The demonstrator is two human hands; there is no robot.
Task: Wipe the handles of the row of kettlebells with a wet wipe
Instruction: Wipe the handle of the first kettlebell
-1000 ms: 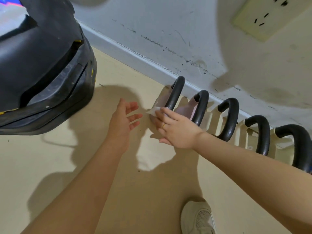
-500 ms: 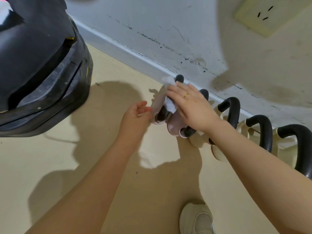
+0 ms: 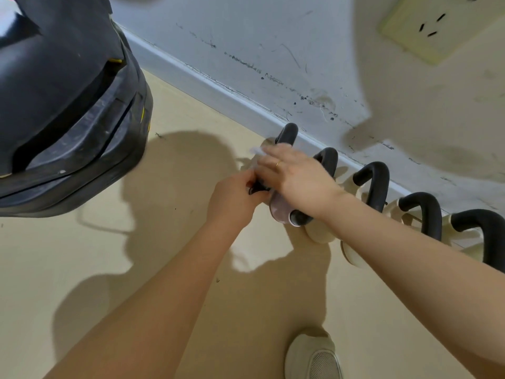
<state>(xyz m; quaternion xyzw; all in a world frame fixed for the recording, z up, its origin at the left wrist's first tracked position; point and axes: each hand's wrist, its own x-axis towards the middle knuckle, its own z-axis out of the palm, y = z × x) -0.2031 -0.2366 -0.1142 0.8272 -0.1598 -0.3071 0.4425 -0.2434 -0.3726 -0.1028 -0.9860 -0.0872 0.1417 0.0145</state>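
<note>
Right hand (image 3: 297,176) flat over wipe (image 3: 258,151), left hand (image 3: 235,199) gripping handle (image 3: 287,134)

The right hand (image 3: 297,181) covers most of the wet wipe (image 3: 258,151); only a blurred white corner shows past the fingertips, and how the fingers hold it cannot be told. It also hides the middle of the first kettlebell handle (image 3: 287,134) and part of the second handle (image 3: 326,158). The left hand (image 3: 235,199) conceals the near end of the first handle, so its grip is unclear. The rightmost kettlebell (image 3: 481,228) is cut by the frame edge, as are the wall socket (image 3: 437,26), the shoe (image 3: 313,356) and the black machine (image 3: 62,105). Both forearms run out of frame.
</note>
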